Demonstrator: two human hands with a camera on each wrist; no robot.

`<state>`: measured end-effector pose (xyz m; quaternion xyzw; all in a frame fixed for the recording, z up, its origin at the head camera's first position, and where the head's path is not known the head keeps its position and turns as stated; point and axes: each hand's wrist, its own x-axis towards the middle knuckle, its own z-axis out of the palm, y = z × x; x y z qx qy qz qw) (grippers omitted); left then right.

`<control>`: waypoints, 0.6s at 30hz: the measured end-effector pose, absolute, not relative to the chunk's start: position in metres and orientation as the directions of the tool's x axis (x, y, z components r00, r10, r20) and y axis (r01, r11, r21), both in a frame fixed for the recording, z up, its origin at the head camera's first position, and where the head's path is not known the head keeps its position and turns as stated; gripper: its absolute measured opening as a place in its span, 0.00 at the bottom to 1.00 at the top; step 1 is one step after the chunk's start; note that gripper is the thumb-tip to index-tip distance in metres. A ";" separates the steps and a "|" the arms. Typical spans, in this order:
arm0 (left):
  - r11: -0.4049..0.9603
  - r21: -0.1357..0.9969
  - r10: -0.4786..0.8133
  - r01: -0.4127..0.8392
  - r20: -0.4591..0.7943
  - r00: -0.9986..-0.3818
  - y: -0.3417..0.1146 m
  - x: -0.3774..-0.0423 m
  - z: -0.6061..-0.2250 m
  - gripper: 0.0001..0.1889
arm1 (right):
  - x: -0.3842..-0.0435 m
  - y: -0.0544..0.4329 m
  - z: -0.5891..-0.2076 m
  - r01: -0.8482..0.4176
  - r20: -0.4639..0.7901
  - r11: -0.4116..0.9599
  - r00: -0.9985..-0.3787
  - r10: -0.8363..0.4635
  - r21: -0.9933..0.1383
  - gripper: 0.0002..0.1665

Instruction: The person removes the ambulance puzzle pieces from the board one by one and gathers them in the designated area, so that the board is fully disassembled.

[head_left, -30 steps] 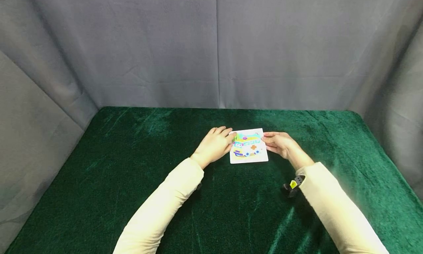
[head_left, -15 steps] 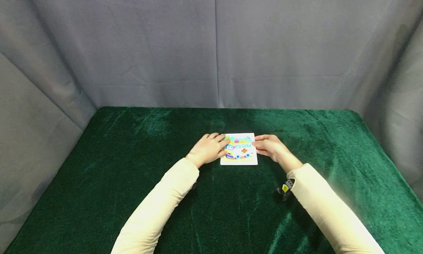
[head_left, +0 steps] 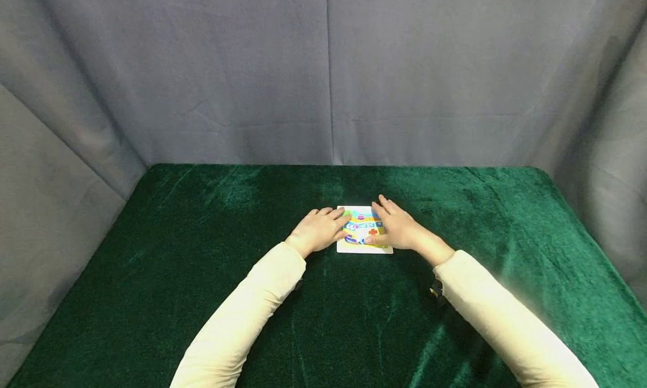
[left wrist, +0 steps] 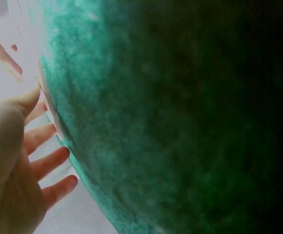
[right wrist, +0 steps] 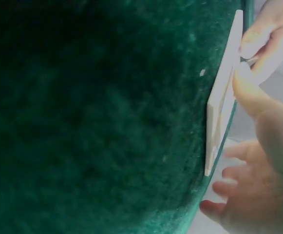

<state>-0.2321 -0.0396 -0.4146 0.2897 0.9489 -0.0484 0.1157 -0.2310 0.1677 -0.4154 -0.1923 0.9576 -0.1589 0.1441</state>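
A square white board point(head_left: 360, 249) with a colourful ambulance picture lies flat on the dark green cloth, near the middle in the head view. My left hand point(head_left: 315, 231) rests at its left edge, thumb and fingers reaching onto the picture. Over the right part spreads my right hand point(head_left: 402, 229), its fingers fanned and covering some of the ambulance. In the right wrist view the board point(right wrist: 213, 119) shows its thick pale side, with the right thumb touching its top. The left wrist view shows the left hand point(left wrist: 14, 161) with fingers apart and extended beside the board edge.
Green velvety cloth point(head_left: 202, 298) covers the table on all sides of the board. A grey curtain point(head_left: 227, 73) hangs behind the table's far edge. Pale sleeves point(head_left: 242, 315) cover both forearms, and a dark device point(head_left: 437, 290) sits under the right wrist.
The board has shifted left and been straightened. My right hand has let go of the right edge and moved left, spreading its fingers over the picture. My left hand moved slightly left with the board.
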 end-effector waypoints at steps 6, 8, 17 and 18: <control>0.833 -0.008 0.532 0.553 -0.261 -0.805 -0.038 -0.230 -0.415 0.26 | -0.229 0.170 -0.421 -0.386 -0.304 0.875 -0.830 -0.467 -0.291 0.52; 0.832 -0.011 0.533 0.555 -0.260 -0.805 -0.038 -0.230 -0.416 0.26 | -0.229 0.171 -0.423 -0.390 -0.310 0.876 -0.827 -0.469 -0.284 0.52; 0.835 0.089 0.548 0.542 -0.205 -0.811 -0.040 -0.236 -0.416 0.26 | -0.230 0.171 -0.427 -0.394 -0.357 0.888 -0.814 -0.458 -0.238 0.51; 0.836 0.122 0.548 0.535 -0.194 -0.814 -0.040 -0.238 -0.416 0.26 | -0.230 0.171 -0.427 -0.396 -0.360 0.888 -0.813 -0.458 -0.235 0.51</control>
